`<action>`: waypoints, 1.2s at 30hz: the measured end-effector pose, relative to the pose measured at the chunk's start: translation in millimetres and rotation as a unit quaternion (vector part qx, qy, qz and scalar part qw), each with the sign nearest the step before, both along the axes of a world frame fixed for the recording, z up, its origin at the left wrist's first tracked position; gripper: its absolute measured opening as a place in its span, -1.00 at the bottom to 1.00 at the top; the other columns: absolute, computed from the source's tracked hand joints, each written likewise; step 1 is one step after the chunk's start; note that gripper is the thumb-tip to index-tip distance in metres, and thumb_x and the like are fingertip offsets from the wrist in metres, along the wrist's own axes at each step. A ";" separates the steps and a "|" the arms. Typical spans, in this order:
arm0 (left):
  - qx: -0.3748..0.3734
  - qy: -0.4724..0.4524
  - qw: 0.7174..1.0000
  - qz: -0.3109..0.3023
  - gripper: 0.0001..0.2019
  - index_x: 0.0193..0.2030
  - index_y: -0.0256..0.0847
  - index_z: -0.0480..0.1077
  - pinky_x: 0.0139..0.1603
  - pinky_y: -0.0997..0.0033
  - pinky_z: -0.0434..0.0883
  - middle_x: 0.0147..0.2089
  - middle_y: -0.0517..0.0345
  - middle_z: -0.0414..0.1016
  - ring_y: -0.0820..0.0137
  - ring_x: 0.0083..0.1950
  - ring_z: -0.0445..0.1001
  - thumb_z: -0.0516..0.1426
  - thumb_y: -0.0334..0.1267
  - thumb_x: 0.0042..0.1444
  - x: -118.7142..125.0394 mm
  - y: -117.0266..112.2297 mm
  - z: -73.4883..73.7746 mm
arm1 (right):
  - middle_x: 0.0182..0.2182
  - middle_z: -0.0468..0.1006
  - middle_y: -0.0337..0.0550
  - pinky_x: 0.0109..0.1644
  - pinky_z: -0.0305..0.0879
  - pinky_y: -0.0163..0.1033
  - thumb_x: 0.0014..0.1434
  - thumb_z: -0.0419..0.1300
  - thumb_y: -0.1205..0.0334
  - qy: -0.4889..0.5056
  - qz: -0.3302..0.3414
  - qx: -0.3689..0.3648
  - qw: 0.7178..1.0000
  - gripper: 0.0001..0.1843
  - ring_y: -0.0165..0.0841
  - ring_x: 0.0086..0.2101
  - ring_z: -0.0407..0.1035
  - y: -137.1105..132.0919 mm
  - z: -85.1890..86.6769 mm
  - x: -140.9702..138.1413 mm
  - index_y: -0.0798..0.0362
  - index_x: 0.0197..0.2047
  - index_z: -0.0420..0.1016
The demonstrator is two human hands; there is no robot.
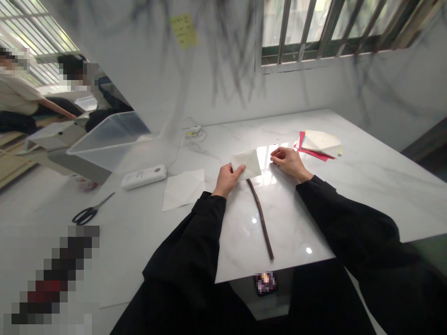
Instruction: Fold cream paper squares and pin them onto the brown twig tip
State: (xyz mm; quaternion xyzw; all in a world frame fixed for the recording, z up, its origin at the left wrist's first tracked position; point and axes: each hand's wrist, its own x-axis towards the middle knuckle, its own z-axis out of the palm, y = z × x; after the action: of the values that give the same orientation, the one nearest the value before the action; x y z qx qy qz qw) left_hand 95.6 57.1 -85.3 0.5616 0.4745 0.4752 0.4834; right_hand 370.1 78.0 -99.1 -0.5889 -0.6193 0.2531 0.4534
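Observation:
My left hand (228, 179) grips a small cream-white piece of paper (248, 164), its thumb lying on top. The paper looks folded and is held above the table. To its right, my right hand (288, 163) has loosely curled fingers with a small gap at the tips, and I see nothing in them. A thin brown stick (260, 211) lies on the table below the paper, its far end close to the paper's lower edge. Left of my left hand lies a creased white sheet (185, 188).
Coloured papers (321, 143) are stacked at the right. On the left are a white oblong device (145, 177), black-handled scissors (87, 214) and a clear plastic bin (108, 139). A small white object with a cable (195, 130) lies near the wall. Two people sit at the far left.

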 end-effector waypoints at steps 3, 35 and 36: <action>-0.001 -0.001 1.000 -0.001 -0.49 -0.11 -0.35 0.65 -0.11 0.29 0.52 -0.07 -0.16 0.73 0.24 -0.18 0.63 0.43 0.09 0.02 0.5 -1.0 0.4 | -0.38 0.73 -0.11 -0.25 0.45 -0.24 0.24 0.34 0.11 0.029 0.006 -0.009 1.000 -0.80 -0.31 -0.40 0.59 -0.4 0.5 1.0 0.05 -0.16 0.68; -0.011 0.016 1.000 0.000 -0.54 -0.22 -0.36 0.66 -0.29 0.39 0.41 -0.25 -0.03 0.70 0.31 -0.31 0.54 0.44 0.06 -0.02 4.3 -6.8 1.7 | -0.03 0.61 -0.04 0.04 0.49 -0.12 0.11 0.48 -0.27 0.164 0.200 0.041 0.965 -0.53 -0.14 0.05 0.49 -30.2 24.7 -50.6 -0.02 -0.24 0.69; -0.011 0.015 1.000 -0.002 -0.54 -0.21 -0.36 0.66 -0.29 0.39 0.41 -0.24 -0.03 0.70 0.31 -0.31 0.54 0.43 0.06 -0.02 4.2 -7.0 2.1 | -0.04 0.60 -0.04 -0.01 0.49 -0.14 0.12 0.48 -0.25 0.156 0.206 0.038 0.965 -0.55 -0.16 0.02 0.49 -30.9 23.7 -52.3 -0.02 -0.24 0.70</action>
State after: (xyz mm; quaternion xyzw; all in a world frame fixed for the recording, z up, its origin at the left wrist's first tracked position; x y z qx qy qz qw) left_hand 99.8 50.1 -83.2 0.5647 0.4855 0.4603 0.4834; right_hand 317.8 47.2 -75.4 -0.3844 -0.6581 0.4057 0.5046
